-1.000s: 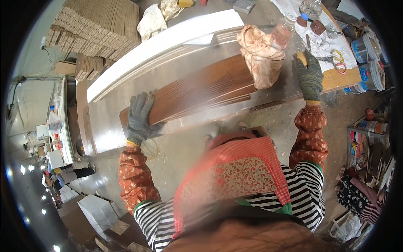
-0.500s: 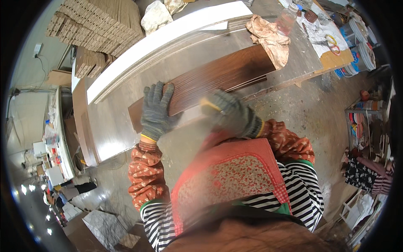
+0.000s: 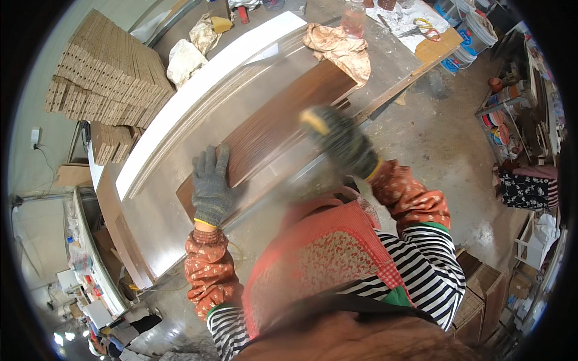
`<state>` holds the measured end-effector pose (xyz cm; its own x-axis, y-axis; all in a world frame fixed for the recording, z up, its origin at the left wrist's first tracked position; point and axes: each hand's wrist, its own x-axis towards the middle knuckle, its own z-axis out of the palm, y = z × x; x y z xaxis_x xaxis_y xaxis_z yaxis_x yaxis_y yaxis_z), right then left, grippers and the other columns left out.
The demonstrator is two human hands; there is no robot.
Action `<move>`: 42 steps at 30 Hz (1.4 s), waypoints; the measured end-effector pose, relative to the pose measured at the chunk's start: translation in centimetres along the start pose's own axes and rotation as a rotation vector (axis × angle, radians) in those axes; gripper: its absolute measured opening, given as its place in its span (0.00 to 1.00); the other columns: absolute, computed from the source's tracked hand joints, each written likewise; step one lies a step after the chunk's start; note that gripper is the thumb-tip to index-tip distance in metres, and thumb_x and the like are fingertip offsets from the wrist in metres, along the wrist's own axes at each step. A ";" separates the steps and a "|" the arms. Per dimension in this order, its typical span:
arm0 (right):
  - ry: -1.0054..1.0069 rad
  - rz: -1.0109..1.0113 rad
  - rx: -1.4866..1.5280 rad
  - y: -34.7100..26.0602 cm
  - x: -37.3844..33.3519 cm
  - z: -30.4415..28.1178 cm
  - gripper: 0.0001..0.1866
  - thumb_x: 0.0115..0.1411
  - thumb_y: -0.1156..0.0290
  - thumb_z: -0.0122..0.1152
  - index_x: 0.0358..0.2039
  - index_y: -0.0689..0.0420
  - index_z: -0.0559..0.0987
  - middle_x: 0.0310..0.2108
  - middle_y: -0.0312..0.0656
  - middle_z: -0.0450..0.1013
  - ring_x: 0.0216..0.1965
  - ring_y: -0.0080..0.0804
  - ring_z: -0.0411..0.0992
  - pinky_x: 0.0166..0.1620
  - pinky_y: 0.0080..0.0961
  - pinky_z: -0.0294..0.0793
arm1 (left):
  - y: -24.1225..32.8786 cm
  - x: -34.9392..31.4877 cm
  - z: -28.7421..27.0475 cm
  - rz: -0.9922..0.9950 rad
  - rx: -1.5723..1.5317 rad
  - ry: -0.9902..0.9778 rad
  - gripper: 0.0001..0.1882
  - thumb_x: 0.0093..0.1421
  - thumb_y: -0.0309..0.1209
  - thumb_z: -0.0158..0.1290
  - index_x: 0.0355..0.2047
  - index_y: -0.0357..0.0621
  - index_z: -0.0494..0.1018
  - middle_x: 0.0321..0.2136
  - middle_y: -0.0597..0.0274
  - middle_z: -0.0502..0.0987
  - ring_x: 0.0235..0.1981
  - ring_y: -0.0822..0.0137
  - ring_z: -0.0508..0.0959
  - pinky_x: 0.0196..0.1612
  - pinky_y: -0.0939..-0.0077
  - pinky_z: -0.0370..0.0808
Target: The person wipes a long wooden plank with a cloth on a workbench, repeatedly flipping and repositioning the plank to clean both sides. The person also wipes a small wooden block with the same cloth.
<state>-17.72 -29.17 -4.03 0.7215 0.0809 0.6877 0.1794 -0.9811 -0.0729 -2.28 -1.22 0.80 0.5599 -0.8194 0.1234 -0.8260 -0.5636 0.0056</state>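
Steadying brown board [image 3: 282, 114] with spread left hand [image 3: 212, 189]; moved yellowish piece [image 3: 315, 120] (gripped in blurred right hand [image 3: 344, 144]) rightward, apparently working lengthwise.

Brown board [image 3: 277, 123] is faced in ridged wood grain, kinda satin, left hand [image 3: 212, 189] and right hand [image 3: 342, 143] are covered in matt knit cloth, glossy sheen is seen on the grey tabletop [image 3: 153, 231], rough chipboard edges on the stacked panels [image 3: 114, 72]

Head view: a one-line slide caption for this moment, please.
The gloved left hand rests on brown boards; the blurred right hand holds something yellow near them.
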 end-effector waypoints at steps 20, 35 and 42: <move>-0.127 0.334 0.175 8.8 0.4 -7.1 0.20 0.57 0.68 0.54 0.50 0.59 0.71 0.52 0.49 0.66 0.52 0.44 0.67 0.54 0.41 0.68 | -0.8 0.4 -0.2 0.071 -0.073 -0.043 0.49 0.39 0.36 0.67 0.62 0.39 0.57 0.60 0.49 0.62 0.62 0.47 0.61 0.65 0.53 0.53; -0.094 0.259 -0.235 12.2 -1.3 -8.8 0.23 0.57 0.75 0.54 0.55 0.54 0.71 0.52 0.49 0.67 0.50 0.48 0.69 0.53 0.40 0.70 | -1.3 0.4 0.5 0.087 -0.026 -0.068 0.50 0.38 0.36 0.67 0.62 0.39 0.57 0.60 0.49 0.63 0.62 0.47 0.60 0.66 0.52 0.52; -0.287 -0.292 -0.546 10.5 -1.0 -4.5 0.24 0.55 0.75 0.53 0.54 0.54 0.71 0.52 0.48 0.67 0.53 0.49 0.67 0.56 0.44 0.67 | -0.7 0.4 0.8 0.077 0.031 -0.041 0.50 0.39 0.38 0.67 0.62 0.39 0.57 0.60 0.47 0.62 0.63 0.46 0.59 0.66 0.50 0.49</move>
<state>-19.54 -40.31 -2.20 0.8572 0.3254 0.3992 0.0849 -0.8538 0.5137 -1.45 -1.28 0.00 0.4979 -0.8634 0.0816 -0.8645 -0.5016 -0.0326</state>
